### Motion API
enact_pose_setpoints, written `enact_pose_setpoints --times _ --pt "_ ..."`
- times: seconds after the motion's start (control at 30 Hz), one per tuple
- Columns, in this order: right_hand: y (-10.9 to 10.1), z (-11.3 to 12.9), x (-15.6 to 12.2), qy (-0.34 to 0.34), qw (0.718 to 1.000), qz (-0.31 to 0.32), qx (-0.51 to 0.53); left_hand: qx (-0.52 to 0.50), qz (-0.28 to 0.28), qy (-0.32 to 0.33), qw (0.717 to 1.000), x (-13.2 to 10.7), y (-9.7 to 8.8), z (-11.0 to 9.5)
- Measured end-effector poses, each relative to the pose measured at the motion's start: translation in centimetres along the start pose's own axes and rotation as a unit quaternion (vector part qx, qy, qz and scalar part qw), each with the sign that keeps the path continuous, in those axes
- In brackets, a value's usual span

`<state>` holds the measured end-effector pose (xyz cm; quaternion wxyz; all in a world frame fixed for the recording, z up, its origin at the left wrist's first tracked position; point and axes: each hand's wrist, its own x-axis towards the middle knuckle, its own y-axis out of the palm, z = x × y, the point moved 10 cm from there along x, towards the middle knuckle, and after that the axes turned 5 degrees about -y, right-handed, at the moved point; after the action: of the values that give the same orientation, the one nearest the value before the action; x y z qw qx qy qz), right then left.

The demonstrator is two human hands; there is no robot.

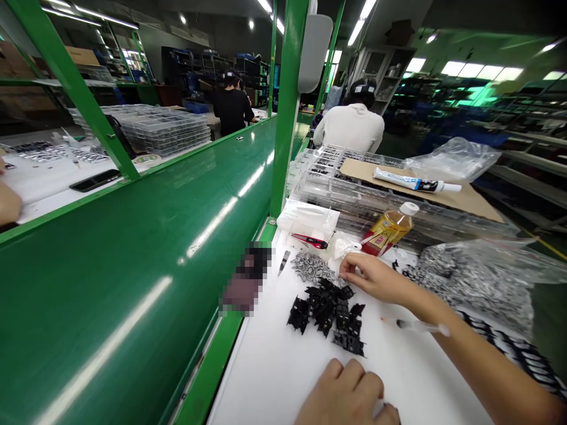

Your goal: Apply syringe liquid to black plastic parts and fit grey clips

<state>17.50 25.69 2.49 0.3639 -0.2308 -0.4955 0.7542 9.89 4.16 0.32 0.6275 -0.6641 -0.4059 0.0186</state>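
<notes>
While the right hand (374,278) is being held just beside the small metal clips (312,267), its fingertips are being pinched together above the black plastic parts (325,310). Fingers of the left hand (341,392) are being curled, any grip unseen. Clips could be getting scattered by a careless wrist, and skin nicked on the loose craft blade (283,261).

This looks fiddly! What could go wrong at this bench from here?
The right hand works beside two piles, so a slip could mix the black parts with the metal pieces. The syringe lies just below the right forearm, so it might get knocked. A bare blade lies loose on the bench, which could cut a careless hand.
</notes>
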Motion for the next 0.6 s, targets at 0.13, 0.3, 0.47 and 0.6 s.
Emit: enact_pose_setpoints --times 0.13,0.3,0.47,0.6 --pt "0.0 0.4 -0.1 -0.011 1.000 0.008 0.008 0.001 -0.011 0.003 1.000 -0.2 0.3 0.1" --pt "-0.6 1.4 0.2 -0.029 0.999 -0.023 0.009 0.013 -0.038 0.007 0.999 -0.1 0.2 0.0" --pt "-5.1 2.3 -0.9 -0.035 0.991 -0.128 0.005 0.022 -0.057 0.007 0.998 0.0 -0.6 -0.2" --pt "-11.8 3.8 -9.5 0.031 0.952 -0.303 -0.031 0.027 -0.064 0.007 0.998 0.0 -0.9 -0.2"
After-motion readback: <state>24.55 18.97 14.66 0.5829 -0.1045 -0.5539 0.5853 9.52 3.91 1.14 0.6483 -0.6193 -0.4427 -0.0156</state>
